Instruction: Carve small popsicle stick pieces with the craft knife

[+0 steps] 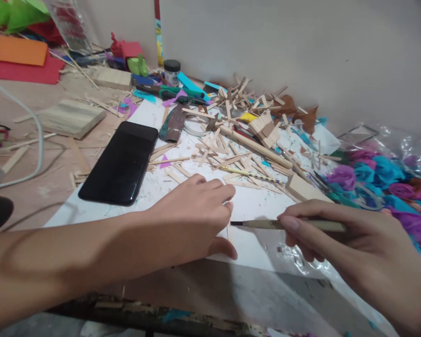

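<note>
My left hand is low over the white paper, its fingers curled and its thumb pointing down to the right. Between thumb and fingers a thin wooden stick shows, partly hidden by the hand. In a pinch grip, my right hand holds a slim wooden-handled tool with a dark tip. That tool lies nearly level, pointing left, its tip at or very near the stick beside my left fingers. Whether the tip touches the stick is too small to tell.
A black phone lies left of my left hand. Behind are piled craft sticks, a wooden rod, a patterned pencil and a wooden block. Crepe paper flowers are at right, a white cable at left.
</note>
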`<action>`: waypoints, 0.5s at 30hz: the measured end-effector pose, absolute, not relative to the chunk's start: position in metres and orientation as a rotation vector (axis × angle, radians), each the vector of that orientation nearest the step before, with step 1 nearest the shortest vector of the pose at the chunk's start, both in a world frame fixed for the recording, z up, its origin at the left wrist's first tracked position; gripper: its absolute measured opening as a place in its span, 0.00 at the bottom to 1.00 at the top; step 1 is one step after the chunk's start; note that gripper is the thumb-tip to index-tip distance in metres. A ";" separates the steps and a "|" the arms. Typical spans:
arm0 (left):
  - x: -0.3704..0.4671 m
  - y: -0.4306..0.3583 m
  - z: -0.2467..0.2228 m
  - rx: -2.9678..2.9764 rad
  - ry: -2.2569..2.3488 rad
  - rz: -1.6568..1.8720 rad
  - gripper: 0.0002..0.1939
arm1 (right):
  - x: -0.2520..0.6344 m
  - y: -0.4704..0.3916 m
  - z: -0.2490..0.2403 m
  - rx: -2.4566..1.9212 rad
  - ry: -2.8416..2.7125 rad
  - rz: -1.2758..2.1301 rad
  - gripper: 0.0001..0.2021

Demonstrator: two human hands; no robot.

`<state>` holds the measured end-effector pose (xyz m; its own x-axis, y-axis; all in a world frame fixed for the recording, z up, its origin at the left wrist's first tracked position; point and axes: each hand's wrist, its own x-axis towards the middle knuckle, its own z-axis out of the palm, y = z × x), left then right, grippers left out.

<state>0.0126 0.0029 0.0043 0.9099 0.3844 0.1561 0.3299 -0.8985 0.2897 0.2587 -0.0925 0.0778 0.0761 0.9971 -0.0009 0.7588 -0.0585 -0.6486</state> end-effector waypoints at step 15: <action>0.014 0.004 0.014 2.820 0.545 0.140 0.34 | 0.252 -0.090 0.086 -1.785 -1.903 0.541 0.15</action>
